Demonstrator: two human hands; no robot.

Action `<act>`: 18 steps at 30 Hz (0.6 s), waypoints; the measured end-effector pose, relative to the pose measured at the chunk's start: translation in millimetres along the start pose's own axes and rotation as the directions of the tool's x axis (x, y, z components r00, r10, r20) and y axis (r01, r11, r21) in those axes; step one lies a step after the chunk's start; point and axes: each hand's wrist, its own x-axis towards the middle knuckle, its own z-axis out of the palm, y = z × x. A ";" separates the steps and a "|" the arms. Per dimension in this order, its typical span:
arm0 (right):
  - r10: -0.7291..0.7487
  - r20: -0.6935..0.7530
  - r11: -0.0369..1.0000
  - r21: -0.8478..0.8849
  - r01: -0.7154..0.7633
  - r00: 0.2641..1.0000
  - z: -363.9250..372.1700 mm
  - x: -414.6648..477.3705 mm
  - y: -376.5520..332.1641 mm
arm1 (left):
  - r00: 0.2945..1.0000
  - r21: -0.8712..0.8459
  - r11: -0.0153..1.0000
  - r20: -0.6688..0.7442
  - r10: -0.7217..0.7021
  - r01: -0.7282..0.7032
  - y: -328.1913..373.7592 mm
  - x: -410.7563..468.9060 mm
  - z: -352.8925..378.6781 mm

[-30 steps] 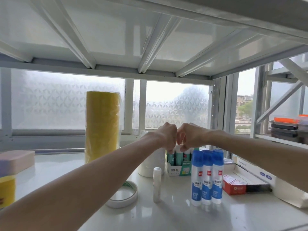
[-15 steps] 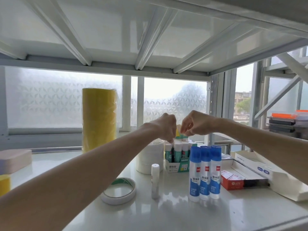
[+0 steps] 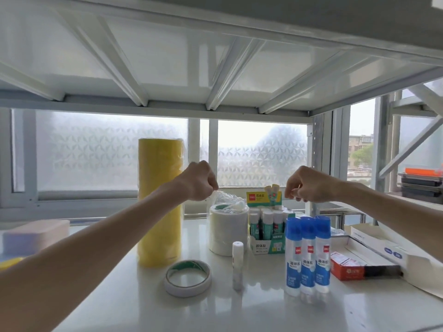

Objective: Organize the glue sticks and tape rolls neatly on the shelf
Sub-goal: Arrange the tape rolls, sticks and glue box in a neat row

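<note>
My left hand [image 3: 199, 180] is closed, pinching crumpled clear plastic wrap [image 3: 221, 196] above a stack of white tape rolls [image 3: 227, 231]. My right hand [image 3: 309, 185] hovers with fingers pinched over a green glue stick box [image 3: 268, 245], whose lid flap [image 3: 263, 197] stands up; nothing shows in its fingers. Three blue-capped glue bottles [image 3: 308, 257] stand in front of the box. A single white glue stick [image 3: 237, 267] stands beside a flat tape roll [image 3: 188, 277]. At the left of these rises a tall yellow tape stack [image 3: 159, 202].
A red box [image 3: 347, 269] and a long open white carton [image 3: 393, 254] lie at the right on the white shelf [image 3: 239, 312]. A pink block [image 3: 36, 233] and a yellow item [image 3: 9, 262] sit at the far left. The upper shelf hangs close overhead.
My hands were together over the glue stick box and have drawn apart, the left one leftward with plastic wrap. The box's lid flap now stands visible.
</note>
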 end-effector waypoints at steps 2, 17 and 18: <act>-0.040 0.011 0.999 0.013 0.040 0.999 -0.2 2.7 -18.7 | 0.999 0.002 1.000 0.041 -0.011 0.010 -4.6 -4.5 1.4; -0.038 0.234 0.979 -0.186 0.084 0.971 45.5 50.6 -102.7 | 0.951 -0.144 0.984 0.302 -0.058 0.105 -2.0 -7.4 57.5; -0.040 0.214 0.974 -0.209 0.086 0.976 49.3 52.0 -104.5 | 0.954 -0.153 0.981 0.292 -0.069 0.118 -3.6 -6.9 58.3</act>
